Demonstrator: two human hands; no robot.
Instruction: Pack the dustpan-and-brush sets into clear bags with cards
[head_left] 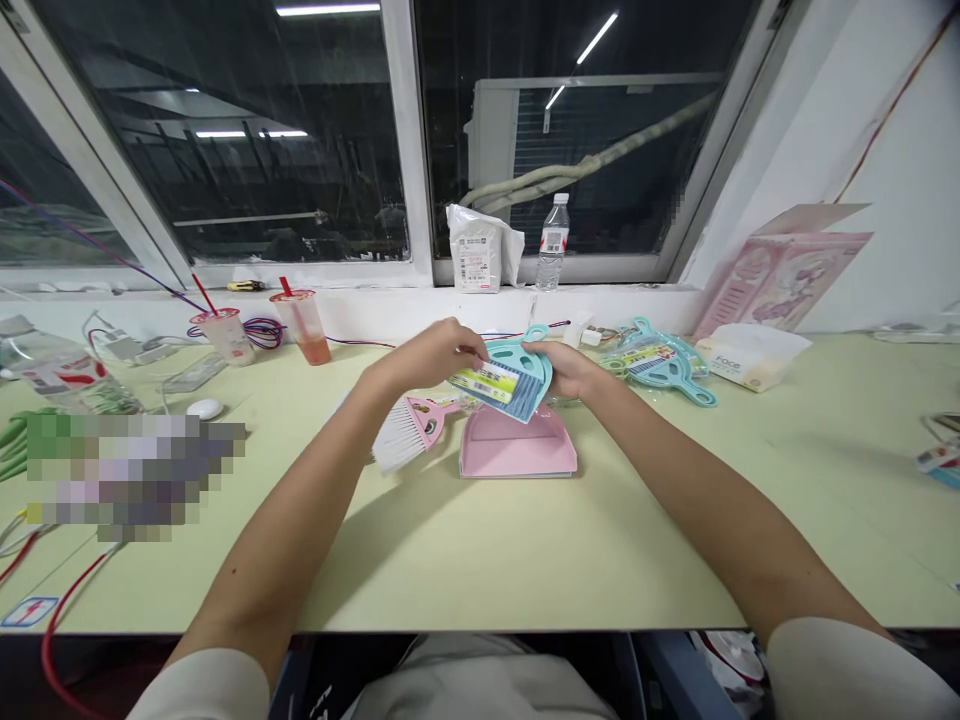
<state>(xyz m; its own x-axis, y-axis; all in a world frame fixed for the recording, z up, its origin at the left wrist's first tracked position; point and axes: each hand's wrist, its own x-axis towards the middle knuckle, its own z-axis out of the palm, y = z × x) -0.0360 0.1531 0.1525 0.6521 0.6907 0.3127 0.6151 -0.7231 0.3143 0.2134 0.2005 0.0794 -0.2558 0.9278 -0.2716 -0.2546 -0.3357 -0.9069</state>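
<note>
Above the table, my right hand (564,368) grips the edge of a light blue brush (534,378) with blue bristles and a yellow-green label. On the brush's other side, my left hand (442,352) has its fingers pinched at the end of the label (491,382). Below them a pink dustpan (517,445) lies on the table. To its left rests a pink brush (412,430) with white bristles. Further right, light blue brush-and-dustpan pieces (664,362) lie in clear wrapping.
Two drink cups (304,325) stand at the back left, near a white mouse (205,409) and a large bottle (64,370). A tissue pack (752,355) and pink box (784,270) are at right. A water bottle (553,245) stands on the sill.
</note>
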